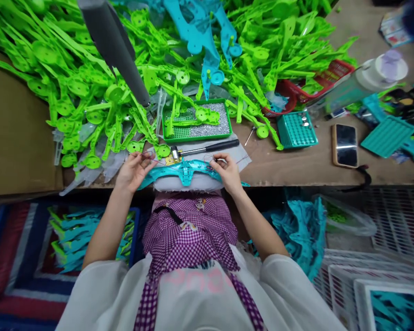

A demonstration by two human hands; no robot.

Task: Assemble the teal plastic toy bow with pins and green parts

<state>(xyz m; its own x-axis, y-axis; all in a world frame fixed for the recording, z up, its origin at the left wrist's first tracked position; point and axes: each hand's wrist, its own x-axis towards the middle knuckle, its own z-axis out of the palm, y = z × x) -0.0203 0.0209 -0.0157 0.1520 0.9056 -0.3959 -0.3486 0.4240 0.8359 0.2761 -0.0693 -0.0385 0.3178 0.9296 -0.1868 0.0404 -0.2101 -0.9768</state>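
A long turquoise plastic part (185,174) lies across the table's front edge on a pale cloth pad (200,182). Above its left end, my left hand (135,170) pinches a thin dark wire (158,160) between thumb and fingers. My right hand (225,171) is at the part's right half, its thumb and forefinger closed on thin wire too. The wire's exact run along the part is too fine to follow. Just behind the part lies a hammer (207,148) with a black grip, its head over a small yellow piece (171,159).
Bright green plastic parts (48,53) pile up behind, with turquoise parts (207,46) on top. A green tray (210,133) holds small silvery pieces. A dark grey arm (119,50) reaches down from above. At right are a teal basket (296,133), phone (345,146) and bottle (362,85).
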